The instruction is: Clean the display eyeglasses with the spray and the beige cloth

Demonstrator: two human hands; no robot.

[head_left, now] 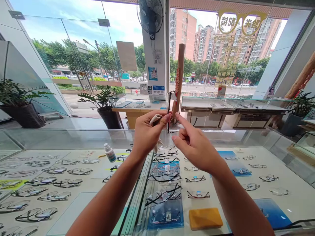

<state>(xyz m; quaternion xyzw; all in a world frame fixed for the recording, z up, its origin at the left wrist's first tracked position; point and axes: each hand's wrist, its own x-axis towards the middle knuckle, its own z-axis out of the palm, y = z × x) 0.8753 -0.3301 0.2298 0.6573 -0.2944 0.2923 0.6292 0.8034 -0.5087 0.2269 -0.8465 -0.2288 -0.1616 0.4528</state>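
Note:
My left hand [147, 132] is closed, pinching a pair of eyeglasses [169, 106] between thumb and fingers. The glasses are held upright and seen nearly edge-on, with a dark frame. A pale cleaning cloth [156, 119] is tucked in the same hand, and part of it hangs below the palm. My right hand [198, 144] is just to the right of the glasses, its index finger stretched toward them and the other fingers loosely curled. Nothing shows in the right hand, and whether its fingertip touches the glasses I cannot tell.
Beneath my arms lies a glass display case [98, 139] with several rows of eyeglasses [36, 214]. A small white bottle [110, 153] stands on its top. A yellow case [205, 218] lies near the front. Potted plants [104, 101] and other counters [209, 105] stand beyond, before the windows.

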